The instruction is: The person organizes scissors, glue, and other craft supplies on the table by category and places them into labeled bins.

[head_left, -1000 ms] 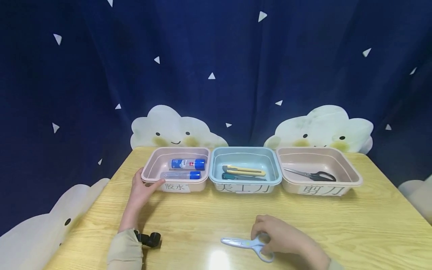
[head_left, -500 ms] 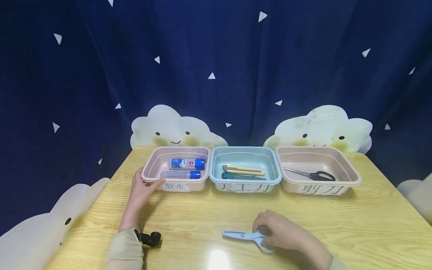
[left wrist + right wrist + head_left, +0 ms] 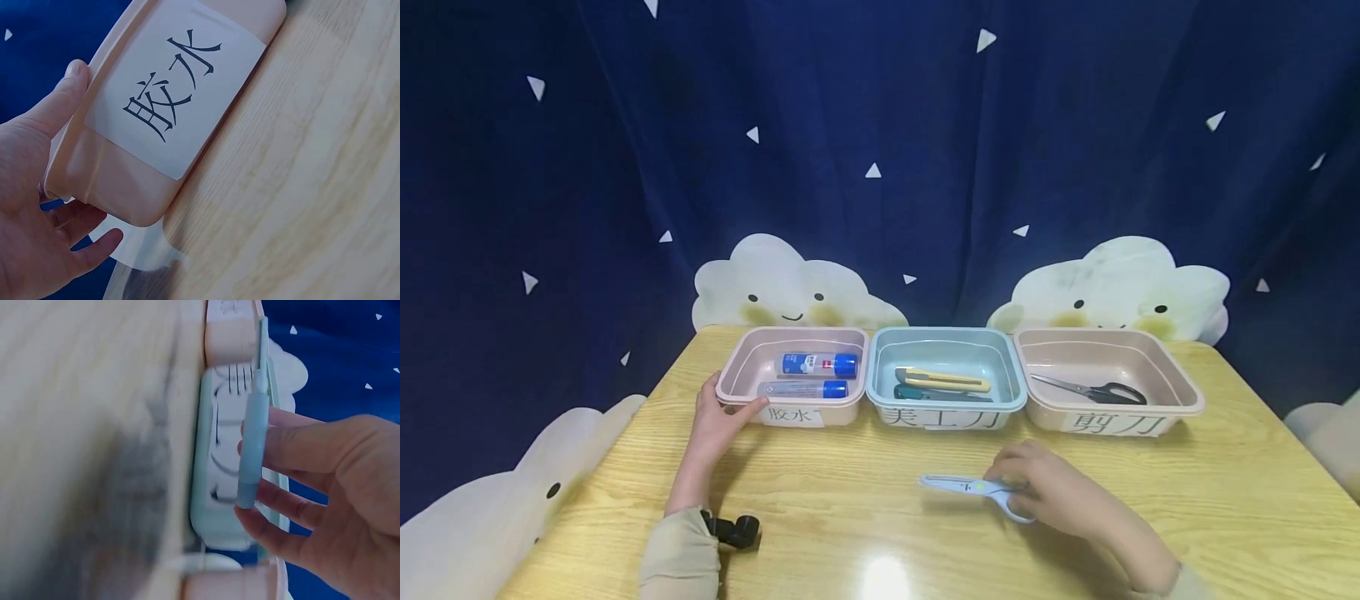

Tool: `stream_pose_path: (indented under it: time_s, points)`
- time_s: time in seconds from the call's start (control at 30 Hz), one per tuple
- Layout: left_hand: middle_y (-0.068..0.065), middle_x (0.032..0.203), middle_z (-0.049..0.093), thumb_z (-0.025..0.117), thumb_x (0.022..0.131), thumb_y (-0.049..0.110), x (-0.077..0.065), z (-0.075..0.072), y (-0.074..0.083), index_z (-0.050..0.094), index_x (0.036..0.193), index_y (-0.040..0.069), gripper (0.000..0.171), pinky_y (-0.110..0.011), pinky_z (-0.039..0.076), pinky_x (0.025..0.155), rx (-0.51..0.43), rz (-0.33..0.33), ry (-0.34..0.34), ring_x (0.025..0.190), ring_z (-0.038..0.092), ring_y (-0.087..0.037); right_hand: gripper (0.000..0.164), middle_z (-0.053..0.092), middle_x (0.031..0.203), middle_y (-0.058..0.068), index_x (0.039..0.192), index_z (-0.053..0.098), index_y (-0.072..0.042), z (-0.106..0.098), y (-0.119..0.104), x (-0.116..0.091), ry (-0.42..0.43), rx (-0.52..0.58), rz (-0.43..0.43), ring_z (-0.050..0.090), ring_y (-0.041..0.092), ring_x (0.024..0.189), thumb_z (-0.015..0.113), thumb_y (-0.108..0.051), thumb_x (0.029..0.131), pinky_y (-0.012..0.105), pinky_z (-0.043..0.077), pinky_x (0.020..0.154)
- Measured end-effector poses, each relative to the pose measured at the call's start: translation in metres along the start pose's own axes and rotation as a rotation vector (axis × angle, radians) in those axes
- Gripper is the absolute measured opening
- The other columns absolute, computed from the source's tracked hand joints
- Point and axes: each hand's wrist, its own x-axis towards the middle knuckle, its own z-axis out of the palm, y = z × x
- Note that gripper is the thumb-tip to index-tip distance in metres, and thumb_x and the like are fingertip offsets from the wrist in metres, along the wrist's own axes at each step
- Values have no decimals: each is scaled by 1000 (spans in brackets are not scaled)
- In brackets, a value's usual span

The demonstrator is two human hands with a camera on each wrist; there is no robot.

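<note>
Light blue scissors (image 3: 966,485) are pinched by the handles in my right hand (image 3: 1048,487), above the table in front of the bins. In the right wrist view the scissors (image 3: 254,440) appear edge-on between thumb and fingers. My left hand (image 3: 718,421) grips the near left corner of the left pink bin (image 3: 842,412), its thumb over the rim. The left wrist view has this bin's paper label (image 3: 181,94) close up. Inside the bin lie two blue-capped glue tubes (image 3: 816,364).
The blue bin (image 3: 946,333) in the middle holds a yellow and a green utility knife (image 3: 943,380). In the right pink bin (image 3: 1187,392) lie black-handled scissors (image 3: 1112,392). All three bins line the back of the wooden table (image 3: 835,500), before a dark blue curtain (image 3: 820,100).
My right hand has lifted the light blue scissors off the table and carried them rightward and toward the bins. My left hand keeps its grip on the left bin.
</note>
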Motion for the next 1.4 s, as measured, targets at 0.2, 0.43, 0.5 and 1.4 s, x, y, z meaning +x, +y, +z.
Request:
stream_pose_path:
  time_s: [0.2,0.43,0.5,1.4]
  points:
    - [-22,140,22,71,76,39,1,2,1,9,144,8,98,-51,28,106,-7,11,-12,126,31,-37,36,57,93,-13,90,65,-22,-21,13,-13,52,-93,22,51,10,88,71,1,64,33,48,73]
    - [-22,139,22,72,76,38,1,-2,-3,9,144,7,98,-51,27,106,13,13,5,125,31,-37,38,59,93,-11,92,64,-20,-34,27,-18,60,-161,54,53,12,89,72,3,63,36,47,74]
    - [-23,139,22,72,75,39,1,-2,-3,9,144,7,99,-51,28,106,14,15,2,125,30,-37,38,60,94,-8,93,65,-18,-39,32,-19,66,-179,60,54,16,90,73,3,63,38,47,75]
    - [-20,142,21,72,75,38,1,-1,-4,9,144,8,99,-50,28,106,-20,25,2,126,31,-35,31,62,96,24,97,63,7,-104,133,-32,40,-294,283,57,41,88,67,12,67,54,47,73]
